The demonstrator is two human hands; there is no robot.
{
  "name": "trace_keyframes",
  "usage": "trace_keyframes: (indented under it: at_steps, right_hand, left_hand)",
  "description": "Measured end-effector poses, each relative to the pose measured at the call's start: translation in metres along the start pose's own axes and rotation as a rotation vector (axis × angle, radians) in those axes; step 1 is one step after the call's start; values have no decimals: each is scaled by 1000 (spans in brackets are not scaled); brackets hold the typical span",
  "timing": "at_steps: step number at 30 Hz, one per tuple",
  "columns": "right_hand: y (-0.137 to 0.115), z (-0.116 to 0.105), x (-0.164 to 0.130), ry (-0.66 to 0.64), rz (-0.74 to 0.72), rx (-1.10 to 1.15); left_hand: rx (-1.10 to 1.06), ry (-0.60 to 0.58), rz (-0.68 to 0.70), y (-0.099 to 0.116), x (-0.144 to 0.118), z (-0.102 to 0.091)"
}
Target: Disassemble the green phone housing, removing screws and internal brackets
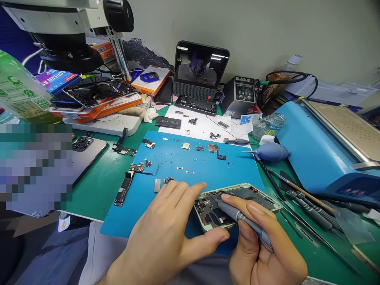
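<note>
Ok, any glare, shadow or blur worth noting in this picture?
Head view: bright streaks glare on the display screen; head view: the blue mat darkens beneath the opened phone; head view: blocky pixelation hides detail at left, beside the silver phone; head view: left hand and right hand look fairly sharp.

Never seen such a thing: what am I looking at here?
No machine is doing the handling: these are a person's two bare hands, seen from a camera worn on the head. The right hand holds a grey, pen-shaped tool with a ridged grip over an opened phone body with a pale green rim. The left hand spreads around its left end; whether it grips is hard to tell. Small metal and black parts lie scattered on a flat blue mat over a green tabletop.
</note>
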State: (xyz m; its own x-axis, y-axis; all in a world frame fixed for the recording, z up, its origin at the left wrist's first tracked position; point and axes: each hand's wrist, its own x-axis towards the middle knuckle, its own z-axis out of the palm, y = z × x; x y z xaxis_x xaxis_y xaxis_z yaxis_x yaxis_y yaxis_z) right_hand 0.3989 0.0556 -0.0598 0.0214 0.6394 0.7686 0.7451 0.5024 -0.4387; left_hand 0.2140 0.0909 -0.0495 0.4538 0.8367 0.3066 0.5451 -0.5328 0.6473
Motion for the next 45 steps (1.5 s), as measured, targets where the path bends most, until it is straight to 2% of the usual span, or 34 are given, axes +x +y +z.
trace_keyframes:
  at_steps: [17, 32, 45]
  right_hand:
    - [1, 0, -3, -38, -22, -28]
    - [-3, 1, -5, 26, 55, -54]
    - [-2, 1, -4, 35, 15, -60]
  left_hand:
    - [-35, -16, -32, 1, 1, -3]
    - [-74, -152, -76, 6, 6, -5]
    - [-159, -143, -129, 5, 10, -10]
